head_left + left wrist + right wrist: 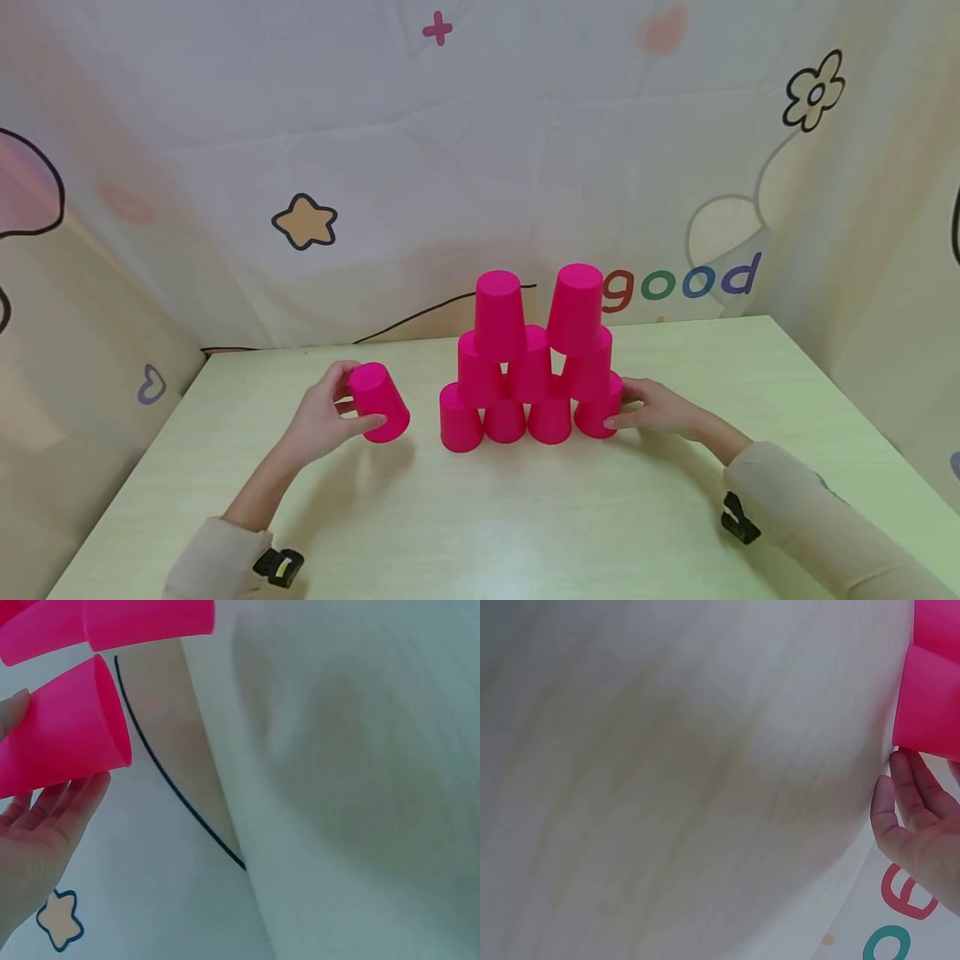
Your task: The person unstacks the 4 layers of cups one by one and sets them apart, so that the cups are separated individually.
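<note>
My left hand (324, 421) holds a pink plastic cup (380, 404) between thumb and fingers. That cup is mouth down, slightly tilted, and raised over the table, left of the stack; its open rim shows in the left wrist view. Upside-down pink cups form a stepped stack: several in the bottom row, three in the middle row, and two on top, an upper left cup (499, 317) and an upper right cup (576, 310). At the right end of the bottom row, my right hand (660, 407) grips the end cup (597, 417), thumb in front and fingers behind.
The stack stands on a pale wooden table (495, 525). Behind it hangs a printed curtain (360, 150) with a star, a flower and the word "good". Dark clips (279, 567) sit at both sleeves.
</note>
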The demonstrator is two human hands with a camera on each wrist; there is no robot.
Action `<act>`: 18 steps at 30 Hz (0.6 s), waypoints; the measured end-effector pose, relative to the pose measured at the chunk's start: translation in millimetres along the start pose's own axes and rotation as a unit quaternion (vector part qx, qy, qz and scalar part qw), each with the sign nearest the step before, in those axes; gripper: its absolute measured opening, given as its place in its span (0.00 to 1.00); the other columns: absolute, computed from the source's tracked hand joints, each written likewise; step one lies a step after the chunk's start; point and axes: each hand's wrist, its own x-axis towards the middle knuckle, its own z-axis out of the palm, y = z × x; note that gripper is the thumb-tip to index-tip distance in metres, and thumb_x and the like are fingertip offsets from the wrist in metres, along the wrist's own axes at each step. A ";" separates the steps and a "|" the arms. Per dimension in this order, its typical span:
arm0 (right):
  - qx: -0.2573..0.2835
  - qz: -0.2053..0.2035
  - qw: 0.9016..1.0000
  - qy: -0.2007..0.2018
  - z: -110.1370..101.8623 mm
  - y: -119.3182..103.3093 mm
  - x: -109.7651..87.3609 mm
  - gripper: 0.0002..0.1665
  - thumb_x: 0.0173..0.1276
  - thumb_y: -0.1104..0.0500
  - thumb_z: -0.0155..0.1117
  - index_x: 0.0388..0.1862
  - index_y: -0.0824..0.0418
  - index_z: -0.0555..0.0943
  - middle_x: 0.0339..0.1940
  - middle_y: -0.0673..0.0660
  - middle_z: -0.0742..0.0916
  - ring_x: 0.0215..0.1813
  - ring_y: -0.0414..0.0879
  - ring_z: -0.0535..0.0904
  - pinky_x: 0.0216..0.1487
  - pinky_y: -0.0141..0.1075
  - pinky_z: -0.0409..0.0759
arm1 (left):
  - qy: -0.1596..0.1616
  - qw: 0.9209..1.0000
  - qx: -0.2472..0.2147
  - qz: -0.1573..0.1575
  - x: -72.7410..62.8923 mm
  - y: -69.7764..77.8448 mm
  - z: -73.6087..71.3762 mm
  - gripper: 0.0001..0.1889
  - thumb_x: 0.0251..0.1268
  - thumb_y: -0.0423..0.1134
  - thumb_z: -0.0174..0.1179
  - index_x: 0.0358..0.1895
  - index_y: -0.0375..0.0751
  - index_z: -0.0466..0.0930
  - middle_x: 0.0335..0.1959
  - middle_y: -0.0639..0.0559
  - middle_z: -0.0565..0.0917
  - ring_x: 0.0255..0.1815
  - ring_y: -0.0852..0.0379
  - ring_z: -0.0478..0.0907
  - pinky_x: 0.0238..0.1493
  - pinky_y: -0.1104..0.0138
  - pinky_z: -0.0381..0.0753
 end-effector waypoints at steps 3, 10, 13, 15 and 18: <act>0.003 -0.002 1.000 -0.002 -0.5 0.7 0.9 0.38 0.52 0.53 0.71 0.60 0.63 0.67 0.52 0.60 0.77 0.54 0.56 0.72 0.54 0.54 0.70 | -0.004 1.000 0.000 -0.018 0.0 -8.8 1.9 0.33 0.45 0.30 0.69 0.56 0.35 0.61 0.49 0.40 0.74 0.48 0.42 0.73 0.43 0.56 0.79; -0.001 -0.002 1.000 -0.001 -0.7 0.2 2.2 0.39 0.51 0.52 0.71 0.60 0.63 0.68 0.52 0.60 0.77 0.54 0.56 0.72 0.54 0.54 0.70 | -0.012 0.999 0.017 -0.043 -0.7 -26.0 4.0 0.34 0.44 0.30 0.69 0.55 0.35 0.60 0.50 0.39 0.72 0.50 0.41 0.72 0.43 0.56 0.79; -0.001 -0.001 1.000 0.000 -0.4 0.3 1.5 0.39 0.51 0.52 0.71 0.60 0.63 0.67 0.52 0.60 0.77 0.54 0.56 0.72 0.54 0.54 0.70 | -0.016 0.998 0.014 -0.054 -2.0 -31.3 4.6 0.34 0.44 0.30 0.69 0.55 0.35 0.60 0.50 0.40 0.72 0.50 0.41 0.72 0.44 0.56 0.78; -0.002 0.000 1.000 0.000 -0.3 0.4 0.9 0.38 0.52 0.52 0.71 0.60 0.63 0.68 0.52 0.60 0.78 0.53 0.56 0.72 0.53 0.53 0.70 | -0.022 0.998 0.009 -0.062 -2.9 -34.8 5.5 0.33 0.44 0.29 0.70 0.54 0.35 0.60 0.50 0.40 0.72 0.50 0.42 0.72 0.46 0.56 0.78; -0.005 -0.003 1.000 -0.002 -0.7 0.3 0.4 0.37 0.52 0.53 0.70 0.59 0.63 0.68 0.51 0.60 0.78 0.53 0.56 0.72 0.53 0.54 0.71 | -0.031 0.997 0.006 -0.074 -4.3 -39.5 7.1 0.34 0.43 0.29 0.70 0.54 0.35 0.61 0.50 0.41 0.72 0.51 0.42 0.71 0.47 0.55 0.77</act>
